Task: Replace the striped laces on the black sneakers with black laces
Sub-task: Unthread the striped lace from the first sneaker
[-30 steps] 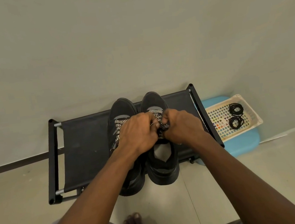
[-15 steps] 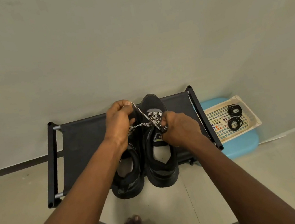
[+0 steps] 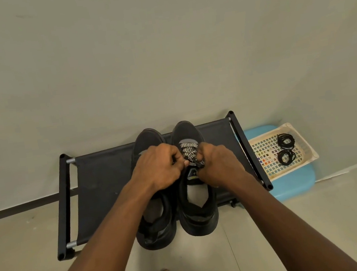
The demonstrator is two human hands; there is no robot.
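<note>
- Two black sneakers are set side by side on a black fabric rack (image 3: 103,180) against the wall, toes toward the wall and heels overhanging the rack's front edge.
- On the right sneaker (image 3: 200,222), the striped lace (image 3: 188,153) is seen as black-and-white zigzag bands crossed over the upper, near the toe; the tongue is exposed below it, and the pale insole shows through the open collar.
- The lacing of the left sneaker (image 3: 155,235) is hidden under the wrist and cannot be judged.
- The left hand (image 3: 159,166) is curled at the left side of the striped lace, with its fingertips closed on it.
- The right hand (image 3: 219,165) is curled at the right side, and a lace end is pinched between thumb and fingers.
- The black laces (image 3: 285,141) are kept as two coils in a pale perforated basket (image 3: 304,142) on a blue stool (image 3: 295,188) to the right of the rack, well apart from the hands.
- Half a second earlier, the left hand was raised toward the left sneaker's toe with a strand drawn taut; it is now brought back to the lacing.
- The right hand is kept in nearly the same place as before.
</note>
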